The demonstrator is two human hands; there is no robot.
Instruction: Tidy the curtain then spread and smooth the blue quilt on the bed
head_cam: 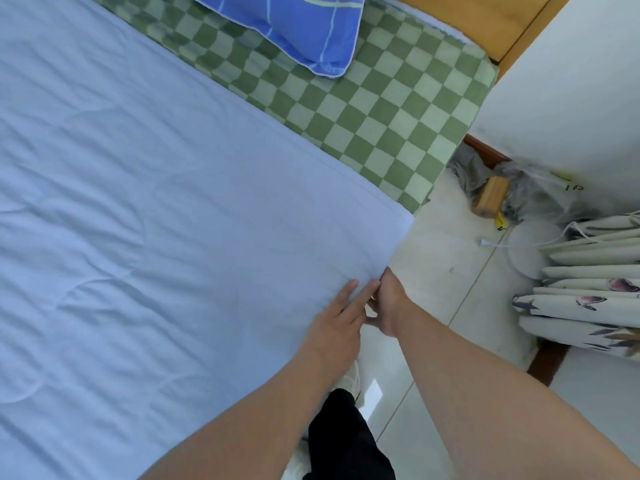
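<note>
I see the quilt (145,209) lying flat over most of the bed, from the near left out to the far edge where green checked sheet (381,109) shows beyond it. A blue pillow (294,29) sits at the far end on that sheet. My left hand (337,322) rests on top of the quilt near its right edge, fingers straight and pressing down, holding nothing. My right hand (386,306) is just beside it at the bed's side, fingers curled around the quilt's edge where it folds over; the fingertips are hidden under the cloth.

The curtain (588,296) hangs bunched in pleats at the far right, well apart from the bed, so that part looks done.

I judge the quilt soft, light and limp: thin padding with stitched curves and shallow wrinkles across the middle. It should slide easily on the sheet and crease wherever it is pushed. The hem is the place to hold it, pulling outward while the flat hand pins and strokes. The corner at the far right looks like the next good hold.
</note>
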